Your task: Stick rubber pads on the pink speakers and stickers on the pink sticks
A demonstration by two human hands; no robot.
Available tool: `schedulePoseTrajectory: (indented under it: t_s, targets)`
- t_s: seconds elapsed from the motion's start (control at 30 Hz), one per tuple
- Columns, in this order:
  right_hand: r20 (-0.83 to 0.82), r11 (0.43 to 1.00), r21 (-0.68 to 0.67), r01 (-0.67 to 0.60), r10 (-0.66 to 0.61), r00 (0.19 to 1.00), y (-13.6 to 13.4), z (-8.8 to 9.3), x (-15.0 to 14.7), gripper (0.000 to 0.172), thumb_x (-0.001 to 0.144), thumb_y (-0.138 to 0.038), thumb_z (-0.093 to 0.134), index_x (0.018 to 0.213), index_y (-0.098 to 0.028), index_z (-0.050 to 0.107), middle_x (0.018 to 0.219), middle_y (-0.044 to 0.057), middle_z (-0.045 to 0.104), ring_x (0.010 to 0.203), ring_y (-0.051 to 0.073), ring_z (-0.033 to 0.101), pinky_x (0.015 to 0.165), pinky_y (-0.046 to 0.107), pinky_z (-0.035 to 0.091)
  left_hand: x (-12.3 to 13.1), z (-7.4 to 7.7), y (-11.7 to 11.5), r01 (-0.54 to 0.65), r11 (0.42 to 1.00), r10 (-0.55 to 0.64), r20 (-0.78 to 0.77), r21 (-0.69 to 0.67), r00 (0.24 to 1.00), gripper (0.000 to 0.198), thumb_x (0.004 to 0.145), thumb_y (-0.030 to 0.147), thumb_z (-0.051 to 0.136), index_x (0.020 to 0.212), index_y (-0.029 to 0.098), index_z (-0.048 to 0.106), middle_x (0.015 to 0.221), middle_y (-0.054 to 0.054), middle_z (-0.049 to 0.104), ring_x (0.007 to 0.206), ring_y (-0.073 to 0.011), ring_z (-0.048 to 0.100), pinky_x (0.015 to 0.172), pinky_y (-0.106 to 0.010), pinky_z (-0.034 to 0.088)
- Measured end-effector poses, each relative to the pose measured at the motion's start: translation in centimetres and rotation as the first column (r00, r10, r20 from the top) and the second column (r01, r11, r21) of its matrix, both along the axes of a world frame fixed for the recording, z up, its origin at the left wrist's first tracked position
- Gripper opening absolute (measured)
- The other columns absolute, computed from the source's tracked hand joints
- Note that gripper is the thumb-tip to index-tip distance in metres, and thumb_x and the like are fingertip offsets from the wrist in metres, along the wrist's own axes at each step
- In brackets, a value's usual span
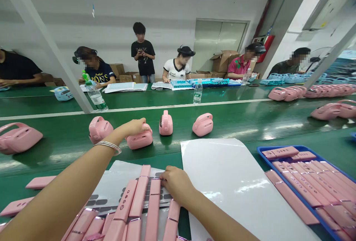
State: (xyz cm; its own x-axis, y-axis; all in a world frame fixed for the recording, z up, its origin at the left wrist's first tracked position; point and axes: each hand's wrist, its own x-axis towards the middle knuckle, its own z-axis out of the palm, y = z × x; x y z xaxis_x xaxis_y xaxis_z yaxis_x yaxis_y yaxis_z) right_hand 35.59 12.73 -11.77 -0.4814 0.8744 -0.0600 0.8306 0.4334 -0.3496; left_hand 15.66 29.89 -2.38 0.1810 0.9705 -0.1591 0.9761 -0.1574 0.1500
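My left hand [135,126] reaches far forward, fingers closed over the top of a pink handled device [139,140] on the green bench. A silver bangle [109,145] circles that wrist. My right hand [178,182] is nearer to me, its fingers bent and together at the end of a long pink bar [153,211]; whether they pinch it or a sticker is hidden. Under it lies a white sheet with grey oval stickers [100,198]. More pink bars [125,200], some with round buttons, lie piled over the sheet.
Pink handled devices [166,123] stand along the bench on both sides. A large white sheet [219,181] lies right of my hand, beside a blue tray [261,148] of pink bars. Water bottles [197,93] stand on the bench. Several people work opposite; one stands behind.
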Motion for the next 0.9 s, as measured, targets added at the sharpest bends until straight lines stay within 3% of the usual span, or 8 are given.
schedulePoseTrajectory:
  t_s: [0.27, 0.4, 0.5, 0.6, 0.7, 0.8, 0.9]
  targets:
    - [-0.128, 0.996, -0.071, 0.046, -0.055, 0.99, 0.3, -0.5, -0.3, 0.007, 0.087, -0.017, 0.059, 0.086, -0.015, 0.066, 0.092, 0.002, 0.066, 0.087, 0.017, 0.062, 0.077, 0.034, 0.05, 1.5, 0.5, -0.2, 0.016, 0.999, -0.015, -0.023, 0.046, 1.0, 0.031, 0.085, 0.041, 0.052, 0.1, 0.015, 0.057, 0.09, -0.005, 0.063, 0.084, -0.0192, 0.059, 0.077, -0.039, 0.047]
    - [-0.195, 0.984, -0.109, 0.14, -0.159, 0.968, 0.0, -0.3, -0.2, 0.013, 0.083, -0.014, 0.062, 0.095, -0.016, 0.068, 0.096, 0.004, 0.066, 0.088, 0.018, 0.062, 0.077, 0.029, 0.048, 5.2, 0.5, -0.9, 0.002, 0.989, -0.015, 0.09, 0.15, 0.996, 0.046, 0.084, 0.043, 0.054, 0.12, 0.015, 0.049, 0.119, -0.012, 0.056, 0.11, -0.0259, 0.052, 0.093, -0.048, 0.04]
    - [-0.208, 0.963, -0.126, 0.238, -0.26, 0.943, -0.2, 0.0, -0.3, 0.022, 0.083, -0.015, 0.061, 0.105, -0.016, 0.068, 0.101, 0.008, 0.063, 0.088, 0.019, 0.062, 0.075, 0.027, 0.046, 9.0, -0.2, -0.8, -0.064, 0.974, 0.009, 0.243, 0.218, 0.97, 0.054, 0.089, 0.05, 0.042, 0.131, 0.016, 0.039, 0.125, -0.013, 0.052, 0.111, -0.0244, 0.052, 0.092, -0.045, 0.042]
    - [-0.203, 0.946, -0.144, 0.289, -0.314, 0.927, 0.0, 0.2, -0.7, 0.014, 0.082, -0.014, 0.062, 0.087, -0.018, 0.074, 0.097, 0.008, 0.064, 0.085, 0.02, 0.064, 0.072, 0.025, 0.045, 12.0, -1.3, 0.1, -0.213, 0.966, 0.153, 0.342, 0.147, 0.927, 0.053, 0.087, 0.053, 0.044, 0.124, 0.015, 0.046, 0.116, -0.012, 0.058, 0.101, -0.0231, 0.058, 0.086, -0.045, 0.047]
    - [-0.214, 0.928, -0.148, 0.343, -0.369, 0.905, 0.1, 0.2, -1.1, 0.014, 0.076, -0.01, 0.065, 0.081, -0.018, 0.074, 0.093, 0.007, 0.066, 0.083, 0.02, 0.064, 0.068, 0.024, 0.044, 13.3, -2.1, 1.1, -0.369, 0.926, 0.307, 0.411, 0.077, 0.858, 0.04, 0.088, 0.042, 0.049, 0.117, 0.014, 0.052, 0.115, -0.011, 0.058, 0.102, -0.0231, 0.057, 0.088, -0.046, 0.046]
    - [-0.25, 0.908, -0.152, 0.391, -0.418, 0.873, 0.1, 0.2, -1.4, 0.018, 0.072, -0.007, 0.067, 0.084, -0.019, 0.073, 0.093, 0.005, 0.066, 0.081, 0.018, 0.064, 0.065, 0.023, 0.043, 12.7, -1.6, 1.4, -0.456, 0.89, 0.397, 0.502, -0.005, 0.768, 0.037, 0.088, 0.037, 0.051, 0.117, 0.015, 0.052, 0.116, -0.011, 0.057, 0.103, -0.0229, 0.057, 0.088, -0.046, 0.047]
    - [-0.283, 0.894, -0.168, 0.414, -0.446, 0.849, 0.0, 0.3, -1.8, 0.02, 0.073, -0.004, 0.062, 0.079, -0.02, 0.071, 0.092, 0.003, 0.066, 0.081, 0.017, 0.062, 0.064, 0.023, 0.042, 11.2, -0.1, 0.4, -0.43, 0.895, 0.408, 0.611, -0.12, 0.678, 0.036, 0.088, 0.038, 0.052, 0.114, 0.014, 0.053, 0.108, -0.009, 0.061, 0.092, -0.0201, 0.061, 0.079, -0.04, 0.052]
